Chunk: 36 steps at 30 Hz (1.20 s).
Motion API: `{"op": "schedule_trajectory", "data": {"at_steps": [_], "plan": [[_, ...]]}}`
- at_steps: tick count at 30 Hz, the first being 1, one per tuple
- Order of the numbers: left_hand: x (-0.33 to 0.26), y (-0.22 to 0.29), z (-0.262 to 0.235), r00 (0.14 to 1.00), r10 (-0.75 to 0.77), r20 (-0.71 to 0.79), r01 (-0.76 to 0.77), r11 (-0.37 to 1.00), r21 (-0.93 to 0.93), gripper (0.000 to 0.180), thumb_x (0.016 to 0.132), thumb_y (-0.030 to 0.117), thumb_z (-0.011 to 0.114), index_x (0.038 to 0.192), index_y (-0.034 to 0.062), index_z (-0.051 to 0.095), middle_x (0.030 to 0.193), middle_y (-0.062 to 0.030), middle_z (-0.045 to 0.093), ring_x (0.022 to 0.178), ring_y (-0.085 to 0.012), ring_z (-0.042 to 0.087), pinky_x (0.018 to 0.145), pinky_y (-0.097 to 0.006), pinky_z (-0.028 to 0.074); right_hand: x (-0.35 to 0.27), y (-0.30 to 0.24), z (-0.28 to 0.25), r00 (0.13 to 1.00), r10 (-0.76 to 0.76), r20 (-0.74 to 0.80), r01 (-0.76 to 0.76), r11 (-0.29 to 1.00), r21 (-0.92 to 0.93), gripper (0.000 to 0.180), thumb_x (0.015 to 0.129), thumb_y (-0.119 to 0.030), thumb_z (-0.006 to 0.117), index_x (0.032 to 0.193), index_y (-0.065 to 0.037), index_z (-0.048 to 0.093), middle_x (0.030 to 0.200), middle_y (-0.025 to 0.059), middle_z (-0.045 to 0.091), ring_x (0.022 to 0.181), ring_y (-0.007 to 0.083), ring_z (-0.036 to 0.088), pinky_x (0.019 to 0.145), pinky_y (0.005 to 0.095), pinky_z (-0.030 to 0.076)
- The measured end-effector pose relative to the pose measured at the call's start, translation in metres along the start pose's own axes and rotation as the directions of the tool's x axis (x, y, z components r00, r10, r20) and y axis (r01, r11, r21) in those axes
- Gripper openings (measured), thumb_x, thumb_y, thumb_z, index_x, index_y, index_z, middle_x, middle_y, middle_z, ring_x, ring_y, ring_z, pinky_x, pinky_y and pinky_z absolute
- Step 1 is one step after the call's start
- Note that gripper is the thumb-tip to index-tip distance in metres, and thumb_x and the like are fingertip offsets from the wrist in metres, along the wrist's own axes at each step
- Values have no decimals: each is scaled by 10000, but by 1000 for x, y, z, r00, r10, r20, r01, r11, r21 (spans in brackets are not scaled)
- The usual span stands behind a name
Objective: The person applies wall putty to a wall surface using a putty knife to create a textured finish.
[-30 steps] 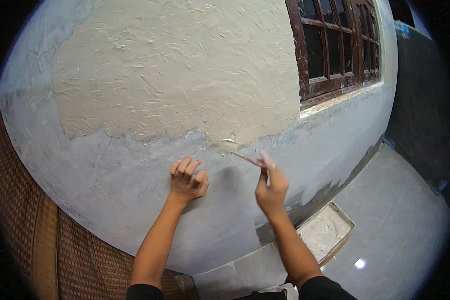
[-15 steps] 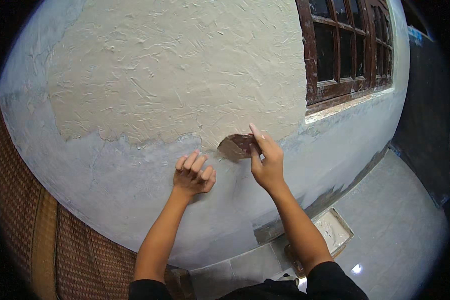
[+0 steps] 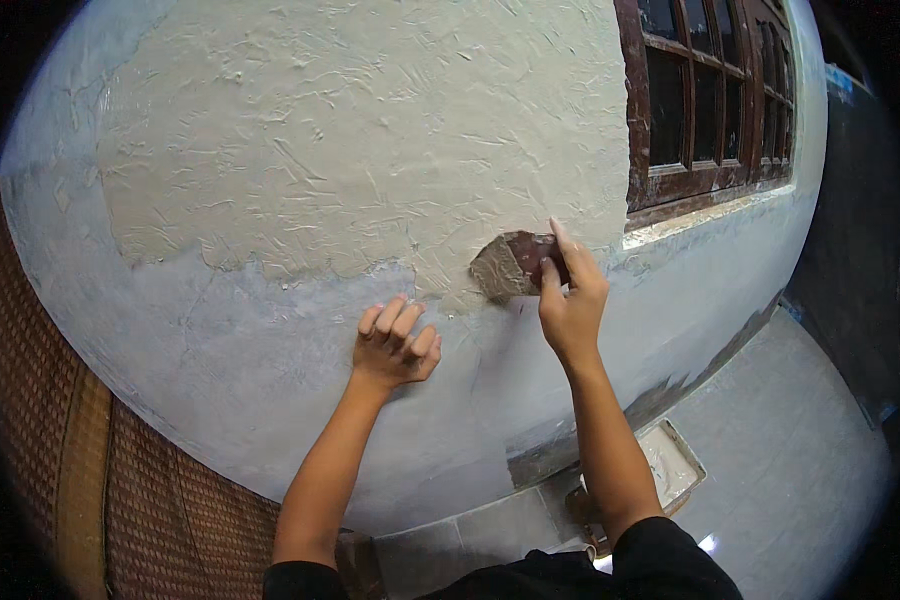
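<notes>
Your right hand pinches that flat brown scraper right-edge: smart, probably light but slick; left hand curls apart, palm hidden.

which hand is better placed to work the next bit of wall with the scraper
Probably the right hand: it holds the flat brown scraper at the lower edge of the cream coating. The left hand is curled, lower down near the grey wall, with no tool visible in it.
</notes>
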State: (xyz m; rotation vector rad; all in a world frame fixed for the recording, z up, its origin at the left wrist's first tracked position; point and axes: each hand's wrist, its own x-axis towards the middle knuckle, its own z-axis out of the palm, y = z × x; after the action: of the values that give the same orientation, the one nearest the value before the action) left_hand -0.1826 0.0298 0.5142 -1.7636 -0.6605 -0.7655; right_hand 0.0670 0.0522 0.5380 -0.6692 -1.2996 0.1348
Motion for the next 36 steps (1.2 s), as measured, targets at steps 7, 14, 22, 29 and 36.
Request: {"op": "schedule_trajectory", "data": {"at_steps": [7,14,22,29,36], "plan": [[-5,-1,1,1000,5,-18,-5,1000,0,353,732,295,617,1008,218,411,1122,-23,499,1141,-218,461,962,-404,291,3,0,-2,991,-77,108,89,990,-108,531,751,91,553,1261,-53,585,873,176,616,771,321,607,699,377,479],[-3,-4,1,1000,9,-12,-9,1000,4,365,731,301,617,1016,211,408,1117,-34,492,1135,-231,458,945,-417,292,4,1,-5,982,-68,174,76,996,-40,477,767,91,558,1221,-44,609,961,177,654,835,290,643,761,335,493],[-4,-3,0,1000,-7,-3,7,1000,-4,362,726,287,614,1007,212,398,1120,-28,486,1125,-221,466,949,-407,288,-6,6,-3,986,12,166,-8,1000,-24,408,791,58,589,1184,-41,631,940,163,663,828,252,650,735,319,503],[-4,-3,0,1000,-10,-8,10,1000,22,357,731,304,616,1005,214,406,1110,-30,482,1136,-220,458,952,-398,289,-17,12,4,974,197,113,-210,970,122,347,817,36,587,1157,-16,632,960,147,664,836,203,643,741,299,500],[-5,-3,2,1000,-14,-13,14,1000,4,363,725,305,619,1005,215,405,1105,-33,486,1141,-219,454,958,-399,280,-21,14,4,952,305,-24,-288,921,264,324,832,52,572,1150,3,610,1005,143,644,884,173,633,796,289,499]]}}
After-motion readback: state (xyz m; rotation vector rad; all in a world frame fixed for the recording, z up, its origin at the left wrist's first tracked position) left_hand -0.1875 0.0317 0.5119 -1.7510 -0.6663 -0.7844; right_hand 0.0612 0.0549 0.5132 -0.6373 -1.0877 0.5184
